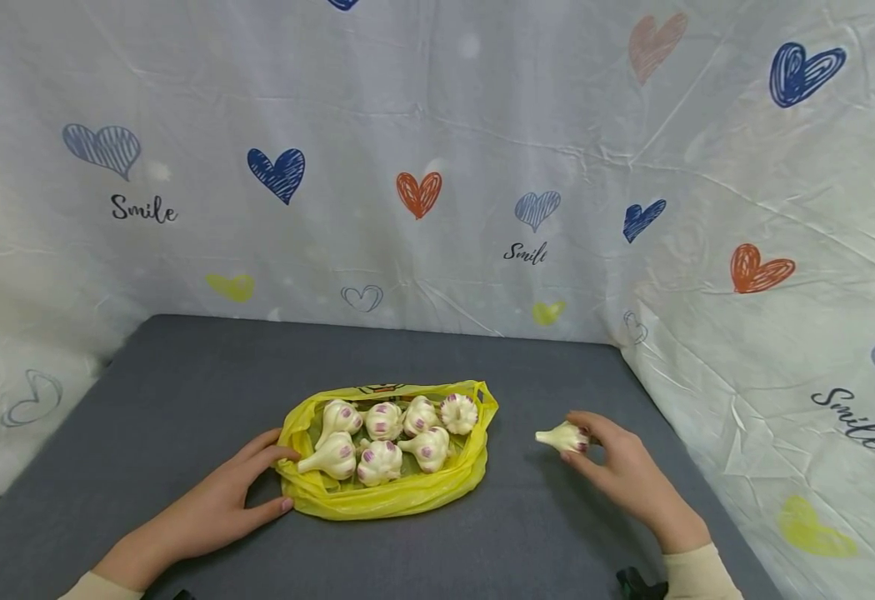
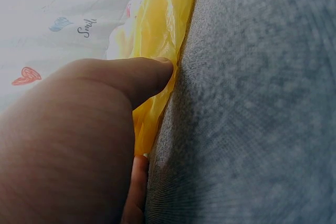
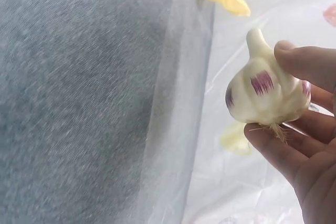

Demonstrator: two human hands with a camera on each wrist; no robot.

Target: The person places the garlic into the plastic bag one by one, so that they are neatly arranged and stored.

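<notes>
A yellow plastic bag (image 1: 407,503) lies spread on the table with several white garlic bulbs (image 1: 380,462) with purple marks inside its opening. My left hand (image 1: 220,500) rests against the bag's left end, thumb and fingers spread apart and touching it. In the left wrist view the thumb (image 2: 147,74) lies along the yellow plastic. To the right of the bag, my right hand (image 1: 625,467) pinches one garlic bulb (image 3: 265,90) between thumb and fingers, above the table. Its stem points left toward the bag in the head view, and its roots show near a fingertip.
A dark grey cloth covers the table (image 1: 205,375). Behind it and along the sides hangs a white sheet (image 1: 467,108) printed with hearts and words. A dark object (image 1: 638,583) shows near the right sleeve at the bottom edge.
</notes>
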